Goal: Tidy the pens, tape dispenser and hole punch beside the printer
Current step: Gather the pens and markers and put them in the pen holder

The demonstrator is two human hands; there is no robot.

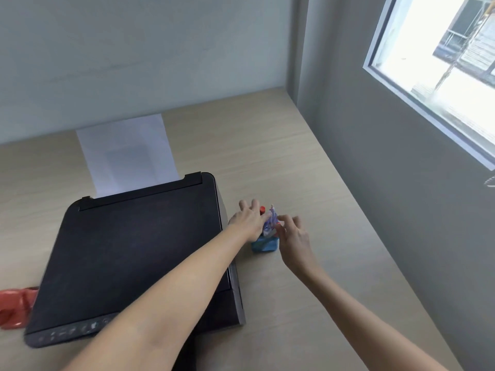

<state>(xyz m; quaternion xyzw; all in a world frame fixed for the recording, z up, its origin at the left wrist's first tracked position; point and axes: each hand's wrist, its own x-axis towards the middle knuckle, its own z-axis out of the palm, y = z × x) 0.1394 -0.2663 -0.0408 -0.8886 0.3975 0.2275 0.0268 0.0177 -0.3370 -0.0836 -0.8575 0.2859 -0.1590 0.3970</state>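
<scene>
A black printer (134, 250) lies on the light wooden desk (281, 162). Just right of it stands a small blue holder (263, 245) with several pens (270, 220) sticking up out of it; one has a red cap. My left hand (247, 218) reaches across the printer's right edge, fingers spread, with the thumb and forefinger touching the pens from the left. My right hand (293, 234) is at the right side of the pens, fingertips on them. The image is blurred, so the exact grip is unclear. No tape dispenser or hole punch is recognisable.
White paper (128, 153) stands in the printer's rear feed. A red object (16, 306) lies on the desk at the printer's left front corner. A grey wall with a window (439, 68) runs along the desk's right edge.
</scene>
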